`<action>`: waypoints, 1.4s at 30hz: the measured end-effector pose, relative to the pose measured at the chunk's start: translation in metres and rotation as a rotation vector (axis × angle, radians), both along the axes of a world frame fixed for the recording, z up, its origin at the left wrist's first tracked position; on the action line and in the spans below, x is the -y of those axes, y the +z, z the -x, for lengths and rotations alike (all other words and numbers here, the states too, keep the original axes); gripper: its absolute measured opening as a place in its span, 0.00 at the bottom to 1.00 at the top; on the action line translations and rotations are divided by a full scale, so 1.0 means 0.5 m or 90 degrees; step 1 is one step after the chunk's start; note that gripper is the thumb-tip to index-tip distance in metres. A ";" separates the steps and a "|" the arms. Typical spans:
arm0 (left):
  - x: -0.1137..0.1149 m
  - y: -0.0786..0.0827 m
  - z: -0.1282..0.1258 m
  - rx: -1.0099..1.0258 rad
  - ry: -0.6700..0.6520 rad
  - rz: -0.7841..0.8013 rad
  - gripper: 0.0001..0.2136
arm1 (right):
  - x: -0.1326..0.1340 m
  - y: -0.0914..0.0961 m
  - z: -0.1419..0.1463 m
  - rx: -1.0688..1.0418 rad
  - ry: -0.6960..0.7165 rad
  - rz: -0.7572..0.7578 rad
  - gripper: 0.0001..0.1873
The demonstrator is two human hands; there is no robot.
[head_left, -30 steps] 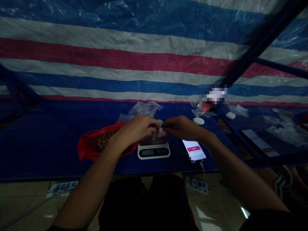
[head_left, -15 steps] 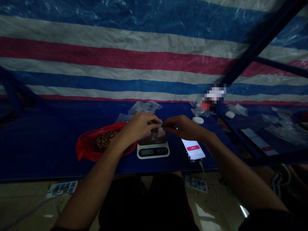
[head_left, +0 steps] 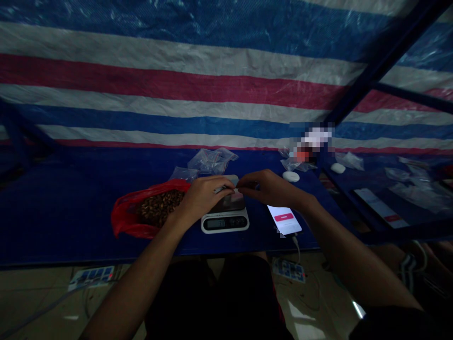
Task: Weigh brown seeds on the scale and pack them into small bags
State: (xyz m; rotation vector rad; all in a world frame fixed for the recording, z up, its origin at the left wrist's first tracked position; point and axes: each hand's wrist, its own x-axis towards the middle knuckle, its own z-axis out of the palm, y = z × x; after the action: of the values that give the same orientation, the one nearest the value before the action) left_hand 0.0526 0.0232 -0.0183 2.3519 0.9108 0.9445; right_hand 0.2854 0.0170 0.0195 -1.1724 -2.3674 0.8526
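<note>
A kitchen scale (head_left: 225,223) with a white body, dark display and metal plate sits in front of me. Above its plate, my left hand (head_left: 210,191) has thumb and fingers drawn together; a small pale bit shows between them, too dim to name. Close by on the right, my right hand (head_left: 265,186) is closed in a pinch, its fingertips almost meeting the left ones. Whatever it holds is hidden. Left of the scale lies an open red plastic bag (head_left: 125,219) of brown grain-like pieces (head_left: 159,208), partly covered by my left wrist.
Clear plastic bags (head_left: 210,160) lie behind the scale. To the right are a lit phone (head_left: 285,221) on a cable and a white oval case (head_left: 290,176). A blue metal post (head_left: 354,97) rises beside the neighbouring table, which holds another phone (head_left: 380,208).
My left hand has lowered slightly towards the scale plate, and the brown contents seen under its fingers are now hidden. My right hand has barely moved.
</note>
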 end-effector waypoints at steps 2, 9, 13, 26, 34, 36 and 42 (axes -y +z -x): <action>-0.001 -0.005 0.002 0.004 0.007 -0.013 0.04 | 0.000 0.000 0.001 -0.004 0.008 -0.003 0.12; -0.003 -0.014 0.015 0.002 -0.002 -0.059 0.06 | -0.001 0.002 -0.002 -0.014 0.001 -0.015 0.11; -0.003 -0.014 0.023 -0.012 -0.004 -0.052 0.07 | 0.001 0.002 -0.003 -0.015 -0.007 -0.021 0.11; 0.091 0.003 0.146 0.029 0.264 -0.082 0.10 | 0.090 -0.059 -0.001 -0.205 -0.233 -0.044 0.13; 0.164 -0.108 0.204 -0.129 0.341 -0.127 0.09 | 0.167 -0.190 0.069 -0.362 -0.525 -0.123 0.12; 0.162 -0.119 0.200 -0.137 0.354 -0.135 0.09 | 0.169 -0.194 0.070 -0.358 -0.544 -0.149 0.12; 0.166 -0.125 0.197 -0.096 0.380 -0.137 0.08 | 0.170 -0.194 0.061 -0.317 -0.499 -0.136 0.11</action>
State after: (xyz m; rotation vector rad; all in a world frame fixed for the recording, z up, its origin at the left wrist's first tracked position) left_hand -0.0458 -0.0598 -0.0806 2.3895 1.7092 1.1361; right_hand 0.2548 -0.0680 -0.0773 -1.4264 -1.3811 0.5112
